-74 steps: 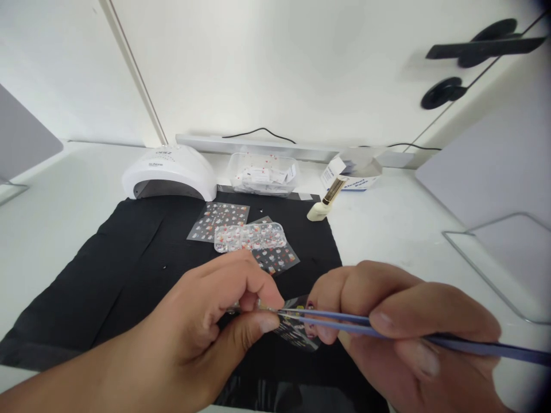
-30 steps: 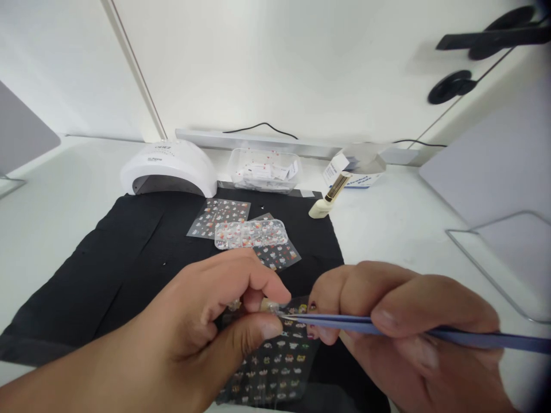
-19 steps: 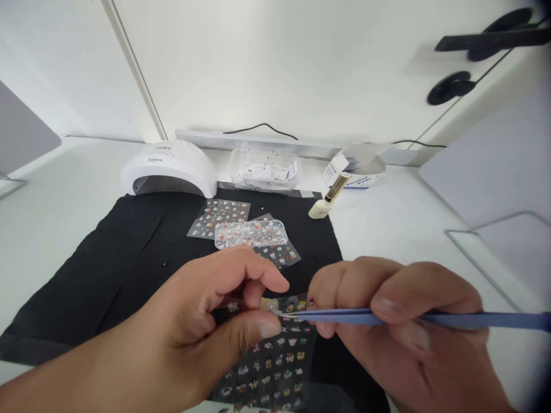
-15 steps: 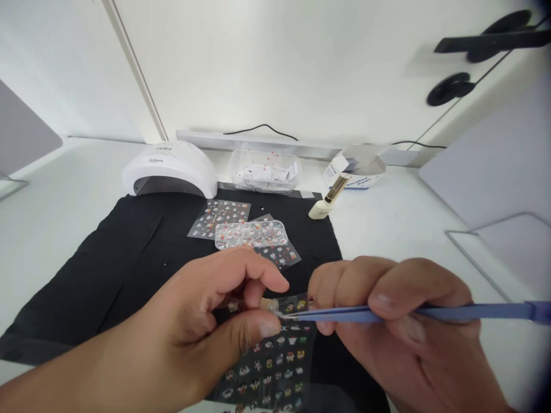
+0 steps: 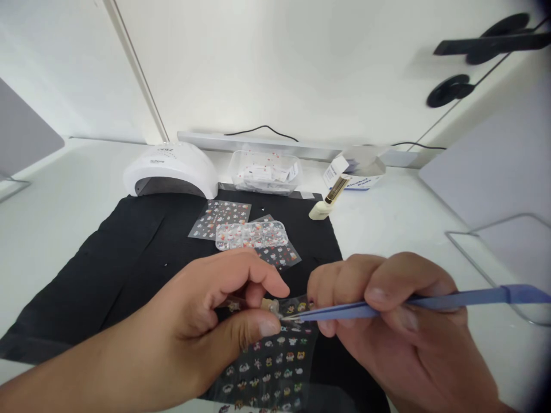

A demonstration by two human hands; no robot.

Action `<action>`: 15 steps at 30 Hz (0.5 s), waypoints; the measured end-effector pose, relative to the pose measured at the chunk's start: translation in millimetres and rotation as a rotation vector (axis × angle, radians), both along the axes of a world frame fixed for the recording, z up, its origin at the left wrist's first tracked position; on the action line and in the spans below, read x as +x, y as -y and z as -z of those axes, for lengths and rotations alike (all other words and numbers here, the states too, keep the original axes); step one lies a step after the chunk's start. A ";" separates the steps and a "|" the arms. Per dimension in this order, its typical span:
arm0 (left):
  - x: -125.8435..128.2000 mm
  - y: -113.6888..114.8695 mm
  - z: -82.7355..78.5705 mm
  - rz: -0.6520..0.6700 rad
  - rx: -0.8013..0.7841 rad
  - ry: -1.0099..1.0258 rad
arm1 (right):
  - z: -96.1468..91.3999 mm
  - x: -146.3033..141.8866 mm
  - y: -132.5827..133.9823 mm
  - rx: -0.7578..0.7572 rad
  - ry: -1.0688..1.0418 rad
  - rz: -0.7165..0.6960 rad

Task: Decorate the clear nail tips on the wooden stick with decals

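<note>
My left hand (image 5: pixel 206 321) is closed, pinching a small pale nail tip (image 5: pixel 270 305) between thumb and fingers. My right hand (image 5: pixel 387 321) grips blue tweezers (image 5: pixel 413 303), whose points meet the nail tip at its right end. Below both hands a clear sticker sheet (image 5: pixel 275 361) with small colourful stickers lies on the black mat (image 5: pixel 129 252). Whether a sticker sits in the tweezer points is too small to tell.
Further back on the mat lie two more sticker sheets (image 5: pixel 219 218) and a clear compartment box (image 5: pixel 252 235). Behind stand a white nail lamp (image 5: pixel 170 172), a clear tub (image 5: pixel 263 171), a cream bottle lying down (image 5: pixel 327 201) and a small box (image 5: pixel 357 172). A wire stand (image 5: pixel 495 269) is at right.
The tweezers' rear end has risen, so they now slant up to the right. The sticker sheet under the hands shows more fully. My left hand has stayed in place.
</note>
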State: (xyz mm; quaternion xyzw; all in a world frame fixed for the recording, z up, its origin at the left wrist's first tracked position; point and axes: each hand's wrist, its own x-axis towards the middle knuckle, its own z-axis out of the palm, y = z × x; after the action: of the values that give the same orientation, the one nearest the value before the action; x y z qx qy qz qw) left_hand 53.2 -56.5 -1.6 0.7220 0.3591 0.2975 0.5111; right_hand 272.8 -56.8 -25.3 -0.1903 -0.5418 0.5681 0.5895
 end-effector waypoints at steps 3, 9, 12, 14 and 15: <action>-0.5 -1.4 0.6 0.007 0.014 -0.007 | 1.0 -0.2 0.2 -0.016 -0.004 -0.007; -1.2 -1.6 0.7 0.022 0.057 -0.016 | 2.9 -0.3 -1.5 -0.007 -0.019 -0.020; -0.6 -1.1 0.0 0.015 0.055 -0.010 | 4.1 -0.4 -2.0 0.005 -0.016 -0.023; 0.2 -1.9 -0.3 0.012 0.051 -0.011 | 4.4 -0.7 -1.8 0.013 -0.022 -0.019; 0.7 -2.4 -0.4 0.013 0.048 -0.011 | 4.3 -0.8 -1.6 0.015 -0.027 -0.017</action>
State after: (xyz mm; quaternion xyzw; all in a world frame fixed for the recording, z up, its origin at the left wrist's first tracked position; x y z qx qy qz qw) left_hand 53.9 -54.1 -1.3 0.7382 0.3497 0.2987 0.4934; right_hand 272.0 -55.1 -29.6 -0.1737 -0.5397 0.5715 0.5933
